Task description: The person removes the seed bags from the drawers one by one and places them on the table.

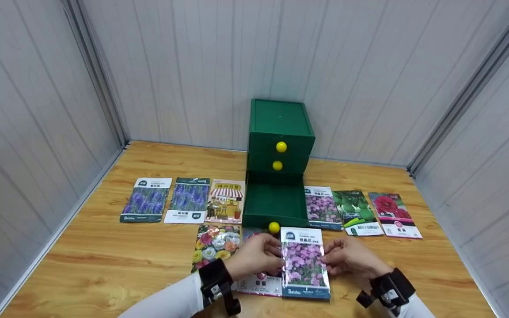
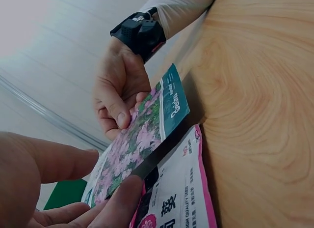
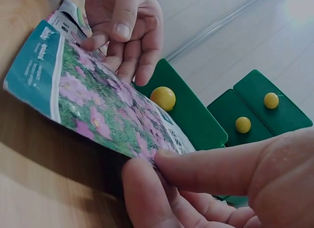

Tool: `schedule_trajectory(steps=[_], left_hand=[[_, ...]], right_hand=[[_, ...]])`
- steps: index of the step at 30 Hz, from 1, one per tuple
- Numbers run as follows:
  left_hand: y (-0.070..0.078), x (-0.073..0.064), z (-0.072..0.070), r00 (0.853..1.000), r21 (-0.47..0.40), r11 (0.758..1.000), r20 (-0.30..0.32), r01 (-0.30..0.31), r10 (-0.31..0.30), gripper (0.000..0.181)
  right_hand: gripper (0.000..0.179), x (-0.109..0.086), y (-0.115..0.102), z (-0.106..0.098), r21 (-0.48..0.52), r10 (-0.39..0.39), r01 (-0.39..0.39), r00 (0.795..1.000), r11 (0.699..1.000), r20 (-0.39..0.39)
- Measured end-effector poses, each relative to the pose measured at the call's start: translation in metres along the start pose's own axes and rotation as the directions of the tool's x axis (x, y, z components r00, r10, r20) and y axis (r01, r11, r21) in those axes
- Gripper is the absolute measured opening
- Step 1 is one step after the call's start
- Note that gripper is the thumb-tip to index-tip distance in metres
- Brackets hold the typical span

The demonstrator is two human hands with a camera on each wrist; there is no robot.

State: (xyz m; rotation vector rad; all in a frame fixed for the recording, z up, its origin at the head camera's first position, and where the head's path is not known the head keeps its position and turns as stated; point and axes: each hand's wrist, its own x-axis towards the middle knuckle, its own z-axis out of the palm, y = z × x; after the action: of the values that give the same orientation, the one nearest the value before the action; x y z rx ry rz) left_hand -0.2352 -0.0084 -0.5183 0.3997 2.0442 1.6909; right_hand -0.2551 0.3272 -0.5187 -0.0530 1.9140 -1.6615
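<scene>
A seed packet (image 1: 305, 265) with pink flowers and a teal bottom band is held up a little above the table in front of the drawer unit. My right hand (image 1: 354, 258) pinches its right edge between thumb and fingers. At the left edge, my left hand (image 1: 256, 256) has its fingers against the packet, with the thumb (image 2: 68, 159) lifted apart from it. A pink-edged seed packet (image 2: 184, 184) lies partly under the left hand and beside the held one. Left of it is a packet of mixed-colour flowers (image 1: 210, 247), partly covered by the left arm.
A green drawer unit (image 1: 281, 117) with yellow knobs stands near the back wall, its bottom drawer (image 1: 274, 198) pulled out. Left of it lie two purple-flower packets (image 1: 146, 201) and a packet with a striped awning (image 1: 226, 203). Pink-flower (image 1: 323, 207), green (image 1: 356, 212) and red-flower packets (image 1: 393, 214) lie right.
</scene>
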Motion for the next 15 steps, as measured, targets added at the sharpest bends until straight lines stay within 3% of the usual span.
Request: schedule_trajectory(steps=[6,15], left_hand=[[0.0005,-0.0001,-0.0014,1.0,-0.087,0.996,0.019,-0.008,0.009,0.048],[-0.0015,-0.0003,-0.003,0.999,-0.056,0.998,0.04,-0.033,0.035,0.049]], right_hand=[[0.024,-0.0002,0.0011,-0.0027,-0.001,0.014,-0.014,1.0,1.0,-0.015],[0.029,-0.0008,0.003,-0.0045,-0.025,0.013,-0.014,0.999,1.0,-0.051]])
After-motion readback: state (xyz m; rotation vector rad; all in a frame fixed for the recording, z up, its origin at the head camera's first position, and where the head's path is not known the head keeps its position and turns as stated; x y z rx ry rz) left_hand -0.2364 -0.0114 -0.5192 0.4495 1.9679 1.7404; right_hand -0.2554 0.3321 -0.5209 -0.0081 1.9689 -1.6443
